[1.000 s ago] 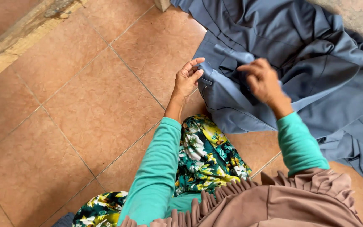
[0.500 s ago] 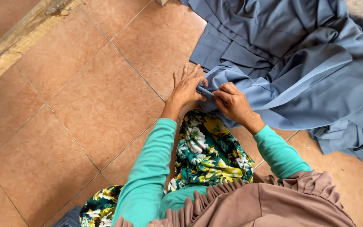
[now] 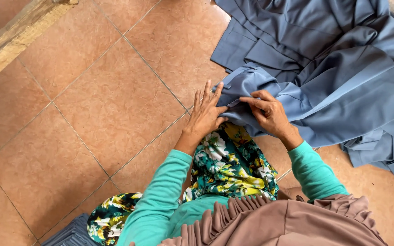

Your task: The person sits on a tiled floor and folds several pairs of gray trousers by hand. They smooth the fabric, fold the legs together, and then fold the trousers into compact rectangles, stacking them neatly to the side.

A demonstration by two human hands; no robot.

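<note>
Blue-grey cloth (image 3: 324, 77) lies rumpled on terracotta floor tiles (image 3: 115, 105); left hand (image 3: 206, 114) flat, fingers apart; right hand (image 3: 270, 114) fingers pinching its fold.

It looks like a home: a terracotta tiled floor (image 3: 92, 105) with blue-grey cloth (image 3: 334, 68) spread directly on it, and a worn wooden beam (image 3: 14, 38) beside the tiles.

Pretty even, soft daylight all over; no glare is seen on the floor tiles (image 3: 92, 105), shadows are kept faint, and everything is rendered sharp.
</note>
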